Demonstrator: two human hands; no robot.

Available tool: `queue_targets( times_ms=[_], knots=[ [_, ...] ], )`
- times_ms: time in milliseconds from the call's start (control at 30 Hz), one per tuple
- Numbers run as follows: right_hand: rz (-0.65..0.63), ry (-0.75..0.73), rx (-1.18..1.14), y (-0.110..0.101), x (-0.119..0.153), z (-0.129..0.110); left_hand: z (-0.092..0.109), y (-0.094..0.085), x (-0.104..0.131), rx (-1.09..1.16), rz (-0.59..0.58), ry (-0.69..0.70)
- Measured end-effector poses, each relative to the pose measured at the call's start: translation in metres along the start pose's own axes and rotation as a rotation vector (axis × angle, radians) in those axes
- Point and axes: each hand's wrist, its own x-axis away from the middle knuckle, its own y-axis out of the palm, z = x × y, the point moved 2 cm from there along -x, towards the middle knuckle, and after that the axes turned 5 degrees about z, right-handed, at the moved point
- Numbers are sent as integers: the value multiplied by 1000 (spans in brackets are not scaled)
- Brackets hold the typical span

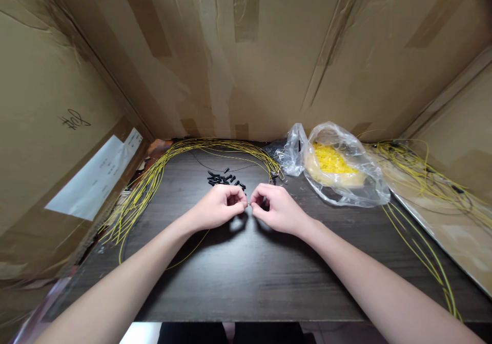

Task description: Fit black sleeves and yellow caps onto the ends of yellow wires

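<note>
My left hand (222,206) and my right hand (277,208) meet fingertip to fingertip over the middle of the dark table (246,277). Both are closed in a pinch. A thin yellow wire (192,251) runs from the left, past my left forearm, up to my left hand. Between the two pinches a tiny piece shows, perhaps the wire's end; what the right fingers hold is too small to make out. Just behind my left hand lies a loose pile of small black sleeves (220,178).
A long bundle of yellow wires (154,185) curves along the left and back. Behind on the right stand a clear bag of yellow bits (330,162) and a bag of dark pieces (286,154). More yellow wires (423,172) lie on cardboard at right. Cardboard walls (215,62) surround the table.
</note>
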Motion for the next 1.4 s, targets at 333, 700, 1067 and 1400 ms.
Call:
queue_targets(
  times_ms=[333, 700, 1067, 1400],
  knots=[
    [13, 39, 51, -1, -2, 5, 1, -4, 0, -9, 31, 13],
    [-34, -61, 14, -4, 2, -8, 0, -4, 0, -226, 74, 147],
    [-59, 11, 121, -3, 1, 1, 6, -3, 2, -240, 28, 193],
    [-89, -26, 87, -3, 2, -2, 5, -2, 2, -232, 12, 214]
  ],
)
